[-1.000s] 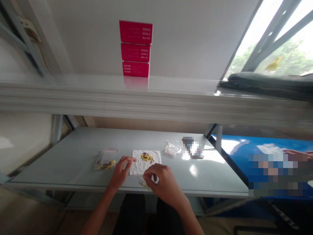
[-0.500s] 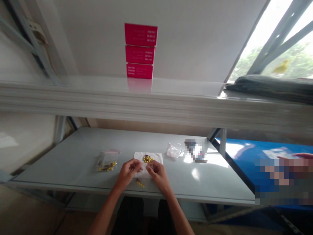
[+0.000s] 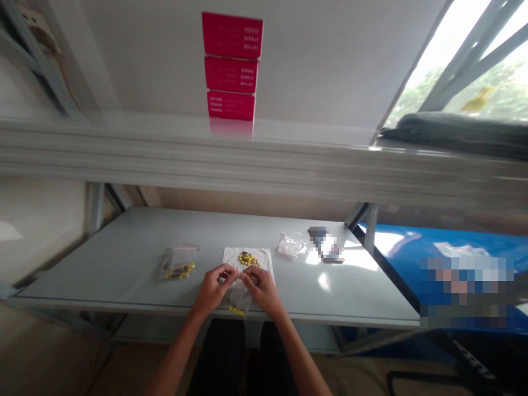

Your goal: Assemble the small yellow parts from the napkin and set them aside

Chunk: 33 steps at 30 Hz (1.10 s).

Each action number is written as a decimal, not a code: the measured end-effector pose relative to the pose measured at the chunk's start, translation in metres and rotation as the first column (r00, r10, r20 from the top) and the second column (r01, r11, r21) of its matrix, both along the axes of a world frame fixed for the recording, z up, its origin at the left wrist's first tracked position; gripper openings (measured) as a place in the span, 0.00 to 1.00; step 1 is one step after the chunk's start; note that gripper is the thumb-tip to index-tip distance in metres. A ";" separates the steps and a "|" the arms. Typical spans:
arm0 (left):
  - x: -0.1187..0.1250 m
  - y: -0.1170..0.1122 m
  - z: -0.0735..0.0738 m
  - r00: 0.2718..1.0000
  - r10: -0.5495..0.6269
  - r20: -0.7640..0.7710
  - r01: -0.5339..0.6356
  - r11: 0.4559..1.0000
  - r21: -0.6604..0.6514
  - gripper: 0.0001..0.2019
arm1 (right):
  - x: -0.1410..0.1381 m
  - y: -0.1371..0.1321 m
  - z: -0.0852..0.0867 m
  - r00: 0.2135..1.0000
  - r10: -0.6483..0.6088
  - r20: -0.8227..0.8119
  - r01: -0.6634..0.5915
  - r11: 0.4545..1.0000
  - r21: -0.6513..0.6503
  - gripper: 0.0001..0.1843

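Between my hands is a small clear plastic bag [image 3: 241,296], its top edge pinched by the fingertips of both. Yellow beads [image 3: 236,310] show at its lower end, near the table's front edge. My left hand [image 3: 215,284] grips the bag from the left, thumb and fingers pressed together. From the right, my right hand [image 3: 260,284] pinches it close to the left fingertips. Just beyond lies a white cloth [image 3: 267,258] bearing a cluster of yellow and dark brown beads [image 3: 248,258], partly behind my fingers.
To the left lie filled clear bags [image 3: 180,263] with yellow and brown beads. Crumpled clear plastic [image 3: 291,245] and a pixelated item [image 3: 325,245] lie at the right. A shelf edge [image 3: 247,165] crosses above, carrying stacked red boxes [image 3: 231,74]. A blurred person's hand [image 3: 454,283] is at the blue table [image 3: 396,242].
My hands have come together at the top of the bag, which now shows more plainly between them. The whole view has shifted slightly. The person at the right has moved.
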<state>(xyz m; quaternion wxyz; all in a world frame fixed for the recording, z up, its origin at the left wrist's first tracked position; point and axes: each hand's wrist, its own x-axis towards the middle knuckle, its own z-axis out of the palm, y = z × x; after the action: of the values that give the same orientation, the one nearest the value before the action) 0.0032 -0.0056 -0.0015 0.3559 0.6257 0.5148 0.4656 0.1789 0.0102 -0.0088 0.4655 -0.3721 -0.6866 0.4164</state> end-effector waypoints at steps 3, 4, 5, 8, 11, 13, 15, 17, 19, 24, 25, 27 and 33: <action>0.000 -0.001 -0.001 1.000 -0.024 -0.008 0.024 1.000 0.012 0.14 | 0.000 -0.001 -0.001 1.000 -0.017 0.015 0.017 1.000 0.010 0.17; 0.000 -0.001 -0.002 0.999 -0.032 -0.009 0.032 0.999 0.015 0.14 | 0.001 -0.002 -0.001 1.000 -0.018 0.024 0.018 1.000 0.016 0.17; 0.001 -0.001 -0.002 0.999 -0.038 -0.009 0.038 0.999 0.017 0.14 | 0.001 -0.002 -0.001 0.999 -0.018 0.032 0.017 1.000 0.024 0.16; 0.002 0.000 -0.003 0.998 -0.058 0.003 0.058 0.998 0.023 0.13 | 0.003 -0.002 -0.002 0.999 -0.017 0.045 0.015 0.999 0.043 0.16; 0.002 0.001 -0.003 0.997 -0.077 0.023 0.077 0.997 0.019 0.13 | 0.003 -0.001 -0.004 0.999 -0.016 0.034 0.015 1.000 0.023 0.16; 0.001 0.002 -0.003 0.997 -0.075 0.035 0.075 0.997 0.005 0.13 | 0.003 -0.001 -0.005 1.000 -0.015 0.027 0.015 1.000 0.001 0.16; 0.000 0.002 -0.004 0.998 -0.046 0.044 0.046 0.999 -0.003 0.14 | 0.002 -0.001 -0.007 0.999 -0.024 0.025 0.024 1.000 -0.019 0.16; -0.002 0.001 -0.004 0.998 -0.003 0.059 0.003 1.000 -0.005 0.14 | 0.002 -0.001 -0.008 0.999 -0.048 0.015 0.049 0.998 -0.041 0.17; -0.002 0.002 -0.004 0.997 0.014 0.076 -0.013 1.000 -0.009 0.14 | 0.003 -0.001 -0.008 0.998 -0.070 -0.004 0.070 0.996 -0.052 0.18; -0.001 0.002 -0.006 0.997 -0.056 0.061 0.056 0.998 0.001 0.13 | 0.004 -0.001 -0.004 0.998 -0.057 0.000 0.057 0.998 -0.022 0.17; -0.001 0.002 -0.007 0.997 -0.058 0.056 0.058 0.998 0.004 0.13 | 0.004 -0.001 -0.004 0.999 -0.048 0.006 0.048 0.999 -0.019 0.17; -0.002 0.002 -0.008 0.997 -0.060 0.044 0.059 0.998 0.009 0.12 | 0.004 -0.002 -0.002 0.999 -0.033 0.018 0.034 0.999 -0.008 0.17; -0.003 0.002 -0.008 0.998 -0.058 0.026 0.057 0.998 0.017 0.12 | 0.002 -0.003 -0.002 0.998 -0.038 0.047 0.037 0.999 0.010 0.16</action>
<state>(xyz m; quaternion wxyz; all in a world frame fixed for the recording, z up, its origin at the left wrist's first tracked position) -0.0003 -0.0033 -0.0096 0.3708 0.6369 0.4882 0.4675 0.1811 0.0070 -0.0108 0.4585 -0.3925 -0.6923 0.3956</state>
